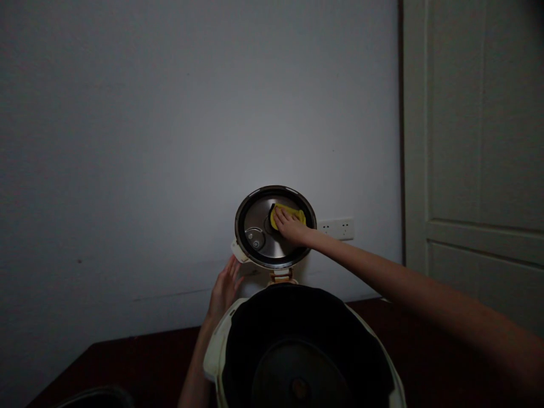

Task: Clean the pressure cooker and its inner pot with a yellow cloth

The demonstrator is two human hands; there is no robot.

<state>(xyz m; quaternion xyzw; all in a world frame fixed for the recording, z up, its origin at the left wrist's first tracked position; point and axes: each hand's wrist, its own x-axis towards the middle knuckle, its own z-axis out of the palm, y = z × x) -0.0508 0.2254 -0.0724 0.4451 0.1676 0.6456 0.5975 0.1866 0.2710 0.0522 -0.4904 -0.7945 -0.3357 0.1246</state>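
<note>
- Cooker body [293,317], uncovered, nearest the camera
- Left hand [224,286], fingers extended and thumb apart, close by the lid's tab; contact unclear
- Lid [259,215], raised above the hinge
- Right hand [289,226], holding yellow cloth [299,215] against the lid's inner face
- Wall socket [335,228]

L grip [225,286]: bare hand, slim fingers; L forearm [198,362] bare too. R grip [290,225]: bare hand, R forearm [403,286] slim, smooth, tapering twd wrist, uncovered to edge of view. Nails too dim to tell.
</note>
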